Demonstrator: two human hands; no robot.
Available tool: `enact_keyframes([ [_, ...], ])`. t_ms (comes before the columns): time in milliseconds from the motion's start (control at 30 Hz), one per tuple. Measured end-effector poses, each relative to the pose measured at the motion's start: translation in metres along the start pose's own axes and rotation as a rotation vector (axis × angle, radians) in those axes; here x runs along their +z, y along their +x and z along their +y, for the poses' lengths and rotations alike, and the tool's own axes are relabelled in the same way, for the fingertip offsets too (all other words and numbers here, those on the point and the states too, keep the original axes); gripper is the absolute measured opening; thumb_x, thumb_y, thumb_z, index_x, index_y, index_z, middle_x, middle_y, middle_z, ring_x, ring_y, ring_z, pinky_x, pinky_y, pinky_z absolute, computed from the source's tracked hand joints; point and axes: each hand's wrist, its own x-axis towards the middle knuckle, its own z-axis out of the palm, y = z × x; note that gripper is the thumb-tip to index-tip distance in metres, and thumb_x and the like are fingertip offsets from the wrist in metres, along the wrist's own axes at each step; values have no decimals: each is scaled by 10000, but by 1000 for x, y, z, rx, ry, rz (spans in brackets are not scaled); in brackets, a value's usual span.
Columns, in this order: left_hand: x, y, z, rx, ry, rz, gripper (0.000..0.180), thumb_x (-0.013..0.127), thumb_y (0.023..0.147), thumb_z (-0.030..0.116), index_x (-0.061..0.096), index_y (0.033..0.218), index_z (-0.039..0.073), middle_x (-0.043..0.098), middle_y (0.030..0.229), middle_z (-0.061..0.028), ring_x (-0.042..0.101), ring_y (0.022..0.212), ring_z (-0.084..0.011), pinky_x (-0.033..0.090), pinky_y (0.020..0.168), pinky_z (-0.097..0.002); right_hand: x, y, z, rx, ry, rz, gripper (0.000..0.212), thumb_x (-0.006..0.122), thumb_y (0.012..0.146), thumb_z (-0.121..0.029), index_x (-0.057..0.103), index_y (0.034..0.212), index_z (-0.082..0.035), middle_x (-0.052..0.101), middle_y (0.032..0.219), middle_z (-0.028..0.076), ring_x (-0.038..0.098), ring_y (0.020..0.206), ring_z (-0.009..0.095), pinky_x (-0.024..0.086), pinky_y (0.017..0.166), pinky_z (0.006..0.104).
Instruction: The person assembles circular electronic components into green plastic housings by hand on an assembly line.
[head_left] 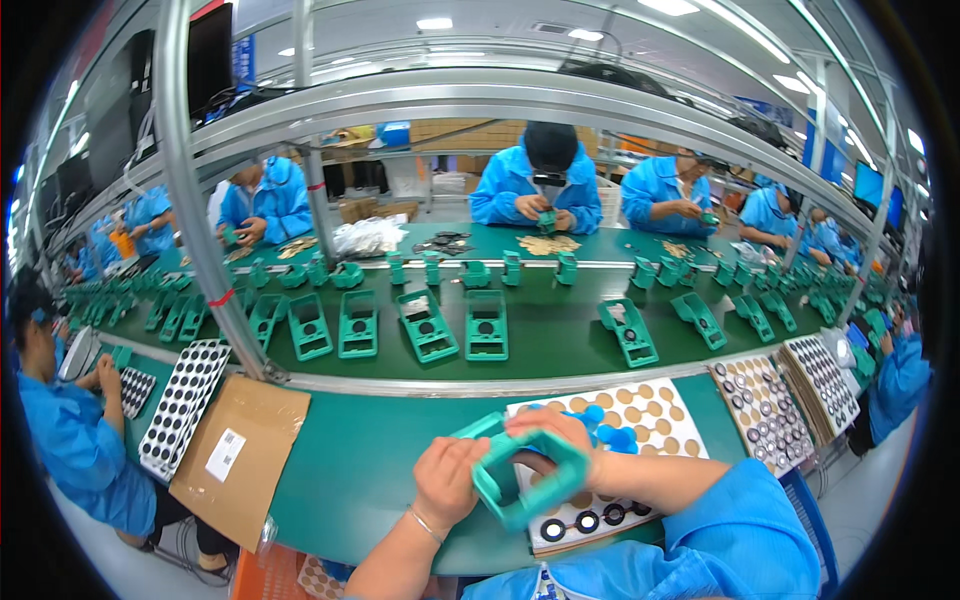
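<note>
Head view: we hold green housing (548,497) tilted above worktable (350,470), left hand (447,482) fingers closed on its left side, right hand (555,430) fingers wrapped over upper edge, probably two-handed for steadiness; disc sheet (518,409) lies partly beneath our right forearm, blue pieces (615,437) on it, presumably kept within short reach; more housings (485,325) lie beyond
</note>
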Motion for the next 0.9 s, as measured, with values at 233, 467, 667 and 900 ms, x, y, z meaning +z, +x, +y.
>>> enact_keyframes([
  [233,19,2,-8,-571,-225,-59,598,735,702,161,434,1187,-14,471,1097,-167,465,967,-304,421,814,-370,-13,29,78,822,317,-10,213,641,805,-141,617,943,19,650,841,121,596,723,180,473,688,291],
  [467,28,-7,-20,-429,34,-181,600,730,703,139,421,1194,-14,433,1137,-182,420,1004,-335,393,854,-404,-88,-7,265,1298,-414,-206,411,680,768,-337,640,937,36,648,871,195,631,827,302,484,735,360],
  [667,27,-14,-24,-432,74,-234,514,711,696,87,469,1139,-6,459,1093,-178,431,967,-344,395,831,-415,-103,-19,256,1241,-778,-242,444,673,747,-388,642,955,4,635,953,195,603,928,334,481,800,402],
  [900,35,-14,-31,-370,81,-257,343,683,694,57,527,997,23,488,1011,-162,453,920,-345,398,806,-412,-188,-13,114,1086,-90,-213,199,628,797,-191,627,893,-16,632,748,71,569,634,110,471,575,300],
])
